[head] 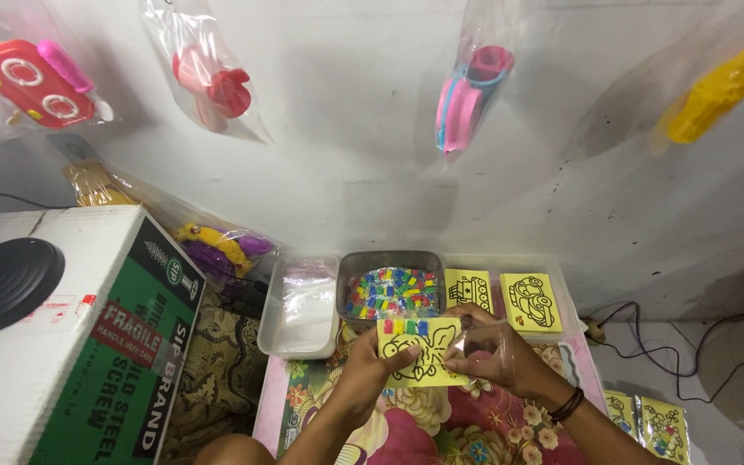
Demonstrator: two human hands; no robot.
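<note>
Against a white wall hung with bagged plastic toys [474,90], low floral table [441,426] crowded with supplies kept within reach: grey tub of coloured packets [392,291], clear tray of plastic sleeves [301,306], two trays of yellow picture cards [530,301]. Just above the table's near side, yellow card [415,349] pinched at its lower left by left hand [370,368]. Right hand [494,351] closed on a clear sleeve [475,337] at the card's right edge, mouth apparently held open against it.

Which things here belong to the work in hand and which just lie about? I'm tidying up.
In use: yellow card, held by left hand and right hand; clear bag; colour packets tray; picture cards.
Lying about: cardboard box; hanging toys; empty tub.
</note>
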